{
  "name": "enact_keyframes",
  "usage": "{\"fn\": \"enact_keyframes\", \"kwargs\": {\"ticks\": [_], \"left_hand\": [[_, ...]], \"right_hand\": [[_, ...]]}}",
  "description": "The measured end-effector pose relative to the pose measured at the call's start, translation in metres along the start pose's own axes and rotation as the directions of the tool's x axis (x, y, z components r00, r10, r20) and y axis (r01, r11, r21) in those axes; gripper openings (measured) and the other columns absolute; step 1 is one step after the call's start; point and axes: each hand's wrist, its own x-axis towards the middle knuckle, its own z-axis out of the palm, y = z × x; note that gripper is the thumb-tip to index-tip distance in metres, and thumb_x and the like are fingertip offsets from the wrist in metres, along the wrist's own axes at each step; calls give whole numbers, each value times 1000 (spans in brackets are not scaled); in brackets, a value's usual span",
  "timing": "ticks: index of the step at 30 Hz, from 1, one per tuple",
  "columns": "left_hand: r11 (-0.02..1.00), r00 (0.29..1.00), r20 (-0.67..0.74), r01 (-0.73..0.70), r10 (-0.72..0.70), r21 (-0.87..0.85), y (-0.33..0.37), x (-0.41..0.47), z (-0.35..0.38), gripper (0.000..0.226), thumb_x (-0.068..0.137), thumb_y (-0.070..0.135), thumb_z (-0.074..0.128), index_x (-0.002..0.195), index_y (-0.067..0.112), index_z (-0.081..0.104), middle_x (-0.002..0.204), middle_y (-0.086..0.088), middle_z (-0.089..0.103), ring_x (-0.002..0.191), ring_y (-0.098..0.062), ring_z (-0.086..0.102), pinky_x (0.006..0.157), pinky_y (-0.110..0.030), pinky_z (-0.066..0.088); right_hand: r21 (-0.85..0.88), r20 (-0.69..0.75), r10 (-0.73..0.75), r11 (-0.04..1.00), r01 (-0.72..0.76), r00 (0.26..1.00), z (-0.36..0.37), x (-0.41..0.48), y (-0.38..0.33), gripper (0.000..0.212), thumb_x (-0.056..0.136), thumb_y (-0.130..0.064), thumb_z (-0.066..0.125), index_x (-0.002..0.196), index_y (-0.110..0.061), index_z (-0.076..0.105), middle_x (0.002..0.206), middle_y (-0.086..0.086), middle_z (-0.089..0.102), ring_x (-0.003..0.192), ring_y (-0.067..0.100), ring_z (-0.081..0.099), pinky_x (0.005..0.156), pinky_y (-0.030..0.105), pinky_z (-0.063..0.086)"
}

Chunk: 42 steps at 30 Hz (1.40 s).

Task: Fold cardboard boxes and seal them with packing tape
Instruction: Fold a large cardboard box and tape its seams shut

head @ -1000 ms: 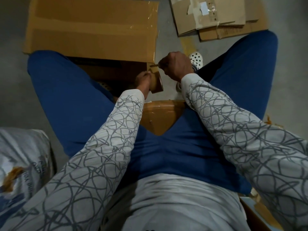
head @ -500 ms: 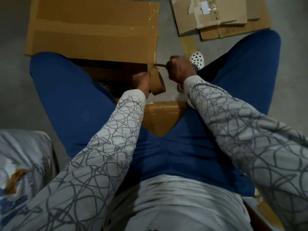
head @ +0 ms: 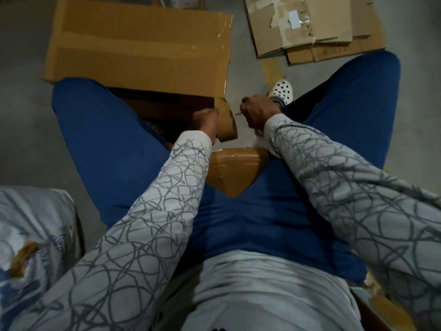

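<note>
At the far left a printed grey sack [head: 33, 225] is lying on the concrete floor [head: 21, 130] beside the person's left leg. Above it in the view, a closed cardboard box [head: 138, 48] is sitting on the floor, with glossy tape running along its top and down its right edge, and the left knee in blue trousers is covering its near edge. Near the box's near right corner, the left hand [head: 206, 121] is gripping a brown tape roll [head: 226, 126], its fingers curled round the roll and holding it on edge above the floor. Just beside the roll, the right hand [head: 259, 112] is bunching into a fist, its fingers pressing together on a thin brown tape end [head: 238, 113] that is reaching towards the roll. Below both hands, the brown seat [head: 235, 173] is showing between the thighs. Beyond the right hand a white perforated clog [head: 281, 91] is resting on the floor, and flattened cardboard sheets [head: 310, 27] with old tape and a label are lying stacked at the upper right.
</note>
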Motion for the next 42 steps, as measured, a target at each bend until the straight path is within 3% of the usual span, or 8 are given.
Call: {"fn": "enact_keyframes", "kwargs": {"ticks": [3,9,17,26,30,34,38,42], "left_hand": [[1000,1000,17,12,-12,-5,1,-2,-3,24,95,11,66,118,7,71,100,-4,67,75,-9,59,55,-19,45],[999,999,17,31,-31,22,-1,-3,-3,27,96,9,62,122,6,69,107,-4,66,94,-17,60,78,-29,49],[974,1000,-29,16,-10,226,2,0,-7,24,96,16,61,115,7,73,104,-6,70,100,-24,67,75,-30,49],[931,996,-30,94,-89,353,-9,-2,-18,45,98,18,60,140,2,54,139,-15,58,125,-33,58,104,-39,49],[933,1000,-28,11,-1,358,-2,-3,-16,29,96,13,59,121,3,68,117,-11,69,106,-30,64,84,-33,50],[958,999,-35,12,-2,287,1,-6,-13,24,96,11,55,111,4,72,107,-9,71,100,-26,66,81,-33,53],[976,996,-78,58,-43,211,-5,-1,-11,31,92,12,59,119,0,68,116,-14,70,108,-32,66,96,-42,55],[978,996,-81,62,-47,199,-5,6,-15,32,90,13,60,118,1,69,116,-15,71,108,-34,66,98,-44,54]], "right_hand": [[84,-7,166,983,-165,986,6,4,7,28,92,-3,59,118,3,65,121,22,61,110,41,62,83,45,51],[516,-151,474,787,-339,868,5,15,13,25,96,-16,54,117,-3,55,112,23,66,99,40,64,69,38,40],[563,-271,147,826,32,951,0,35,-10,26,99,-16,53,123,-6,56,105,23,67,91,40,61,67,34,34],[521,-133,263,839,-158,956,1,38,-15,34,99,-24,53,132,-17,49,113,20,65,96,40,63,75,45,53],[819,-133,506,540,-193,852,4,45,-24,23,102,-24,46,117,-8,53,108,20,66,90,35,61,72,42,48],[954,159,649,92,-284,744,12,52,-30,44,102,-46,43,119,-7,54,118,17,63,102,35,63,87,52,57],[910,19,535,342,-236,845,12,55,-36,52,87,-32,77,122,-6,51,120,14,63,105,28,61,82,31,45],[813,-172,409,572,-105,896,13,65,-32,47,82,-22,82,116,-3,57,116,18,66,107,34,62,77,29,37]]}}
